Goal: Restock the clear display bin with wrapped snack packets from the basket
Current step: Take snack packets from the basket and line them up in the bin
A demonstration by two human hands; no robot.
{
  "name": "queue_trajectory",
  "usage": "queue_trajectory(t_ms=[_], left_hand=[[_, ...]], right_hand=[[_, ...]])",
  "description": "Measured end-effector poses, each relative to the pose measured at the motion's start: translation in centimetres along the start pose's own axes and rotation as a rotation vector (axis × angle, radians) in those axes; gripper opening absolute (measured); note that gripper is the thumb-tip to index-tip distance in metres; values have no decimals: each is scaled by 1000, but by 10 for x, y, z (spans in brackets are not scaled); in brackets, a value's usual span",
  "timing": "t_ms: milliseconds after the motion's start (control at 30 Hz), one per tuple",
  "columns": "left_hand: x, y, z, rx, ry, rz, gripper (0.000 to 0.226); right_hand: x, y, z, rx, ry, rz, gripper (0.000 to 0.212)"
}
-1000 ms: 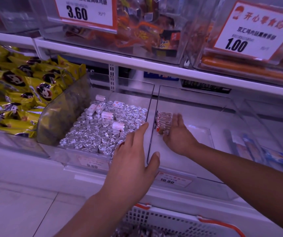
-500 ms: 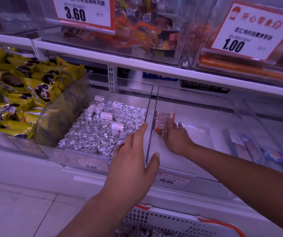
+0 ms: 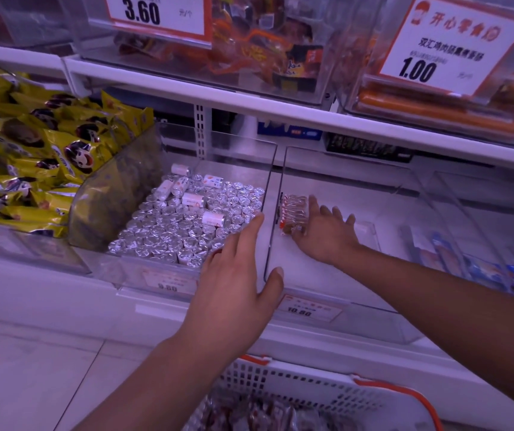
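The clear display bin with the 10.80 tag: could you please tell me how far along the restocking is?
Barely begun. Done: one small row of wrapped snack packets stands against the left wall of the clear bin. In hand: the right hand touches that row with spread fingers, while the left hand rests open at the bin's front corner. Left: most of the floor is bare, and the basket below holds more packets.
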State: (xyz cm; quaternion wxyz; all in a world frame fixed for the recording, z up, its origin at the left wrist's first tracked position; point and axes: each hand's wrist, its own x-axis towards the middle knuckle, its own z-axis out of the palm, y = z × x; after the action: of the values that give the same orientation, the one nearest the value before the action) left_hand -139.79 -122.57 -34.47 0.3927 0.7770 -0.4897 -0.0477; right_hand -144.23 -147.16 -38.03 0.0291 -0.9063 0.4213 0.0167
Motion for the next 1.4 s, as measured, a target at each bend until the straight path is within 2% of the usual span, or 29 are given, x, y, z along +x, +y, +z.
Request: queue_trajectory(t_ms=[67,100,200,233,267,300,333,400,433,467,500,533,633,700,733,800,900,1000,1067,1133,1200,1300,1333,1400], left_hand=[[-7,1,-3,42,56,29,67],[-12,1,-4,73,108,66,62],[-36,-4,3,78,239,274,45],[-47,-9,11,68,220,339,39],[-61,-17,20,64,154,383,34],[-77,-27,32,75,44,398,29],[-95,-41,45,106,-106,369,26],[-134,-76,73,217,-445,200,26],[-151,-96,87,290,-604,113,30],[-165,-114,102,350,-743,47,37],[-175,-129,116,382,-841,-15,45],[-182,-140,132,389,-873,-85,51],[-189,-151,180,300,-698,-378,56],[-186,-152,209,266,-605,-555,55],[-183,-155,223,259,-593,-628,57],[-180,-163,244,262,-626,-709,63],[-181,-174,261,332,-671,-716,61],[-184,-176,258,322,-636,-675,59],[-188,-178,249,246,-567,-585,55],[-190,-184,238,161,-514,-547,48],[-190,-191,230,135,-466,-598,40],[-190,-193,223,6,-310,-647,55],[-191,-193,222,-6,-280,-631,60],[-194,-195,222,98,-317,-577,58]], right_hand=[[-16,2,-22,108,36,3,92],[-30,6,-33,184,113,-21,87],[-99,24,-52,508,587,-242,48],[-130,31,-46,610,713,-322,36],[-164,37,-30,674,764,-379,27],[-196,41,-5,710,716,-412,23],[-225,44,28,724,567,-412,22],[-269,50,110,593,60,-314,30],[-282,53,150,451,-219,-256,40],[-290,58,186,335,-431,-203,52],[-292,62,212,271,-557,-158,61],[-289,65,232,263,-599,-112,66],[-265,60,269,363,-498,52,68],[-247,47,286,406,-474,166,58],[-241,39,295,424,-476,209,57],[-233,22,314,393,-453,259,69],[-227,0,331,281,-370,310,83],[-220,-10,337,348,-341,352,79],[-221,-6,338,382,-312,357,77],[-229,-2,337,349,-281,285,68],[-239,-5,338,333,-258,209,56],[-249,-18,342,406,-204,91,42],[-249,-21,344,446,-192,64,41],[-247,-25,345,486,-231,69,49]])
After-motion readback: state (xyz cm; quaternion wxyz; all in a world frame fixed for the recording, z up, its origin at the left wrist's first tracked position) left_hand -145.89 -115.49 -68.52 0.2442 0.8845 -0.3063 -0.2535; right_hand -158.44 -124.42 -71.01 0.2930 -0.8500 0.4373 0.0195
